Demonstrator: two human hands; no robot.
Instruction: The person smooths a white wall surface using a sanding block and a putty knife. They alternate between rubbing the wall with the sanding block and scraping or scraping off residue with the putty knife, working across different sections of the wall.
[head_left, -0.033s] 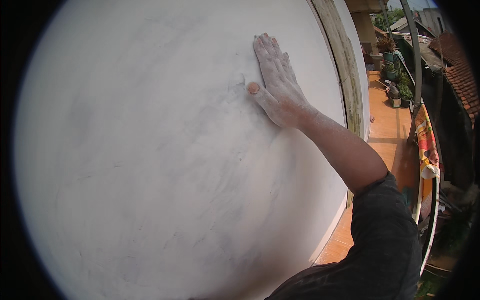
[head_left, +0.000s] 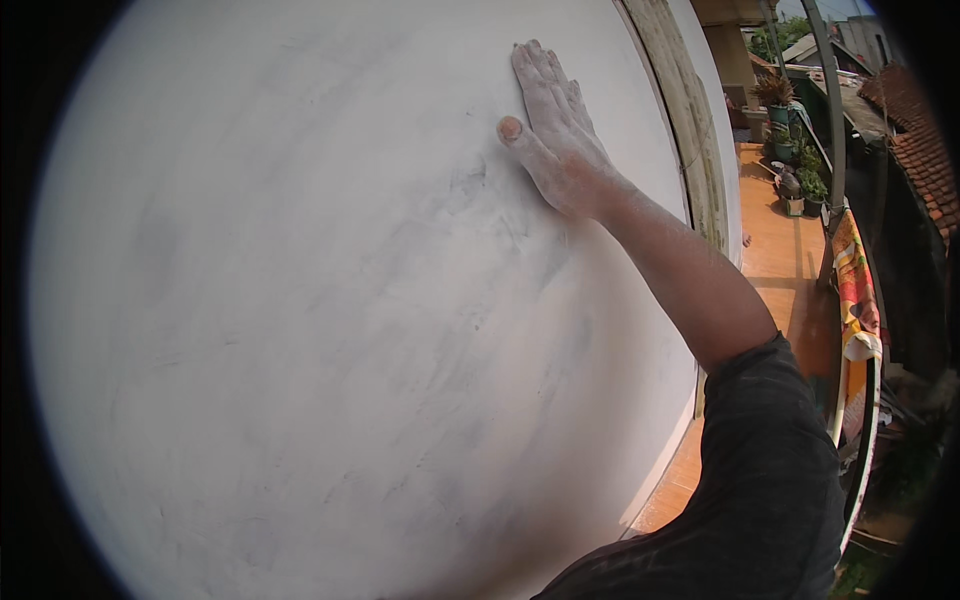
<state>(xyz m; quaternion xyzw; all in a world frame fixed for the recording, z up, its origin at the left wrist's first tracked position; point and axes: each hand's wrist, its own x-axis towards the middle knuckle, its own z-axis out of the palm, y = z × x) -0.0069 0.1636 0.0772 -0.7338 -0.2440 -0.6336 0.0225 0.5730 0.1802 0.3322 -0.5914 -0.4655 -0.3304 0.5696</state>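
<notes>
A white wall point(head_left: 300, 310) with grey smudges and thin scuff marks fills most of the view. Against its upper right part lies my right hand point(head_left: 558, 135), palm down and coated in white dust. The fingers point up, stretched out side by side, with the thumb apart to the left. Nothing shows beneath the palm, though its underside is hidden. My right forearm, dusty too, comes up from a dark short sleeve point(head_left: 770, 440). My left hand is out of view.
A weathered wooden frame point(head_left: 690, 130) edges the wall on the right. Beyond it runs an orange tiled floor point(head_left: 775, 240) with potted plants point(head_left: 812, 185). A colourful cloth point(head_left: 855, 280) hangs over the railing point(head_left: 868, 430). Tiled roofs point(head_left: 928, 165) lie outside.
My right hand has slid a little higher along the wall, still flat, and the forearm has risen with it. Dark scuff marks on the wall now show below the thumb.
</notes>
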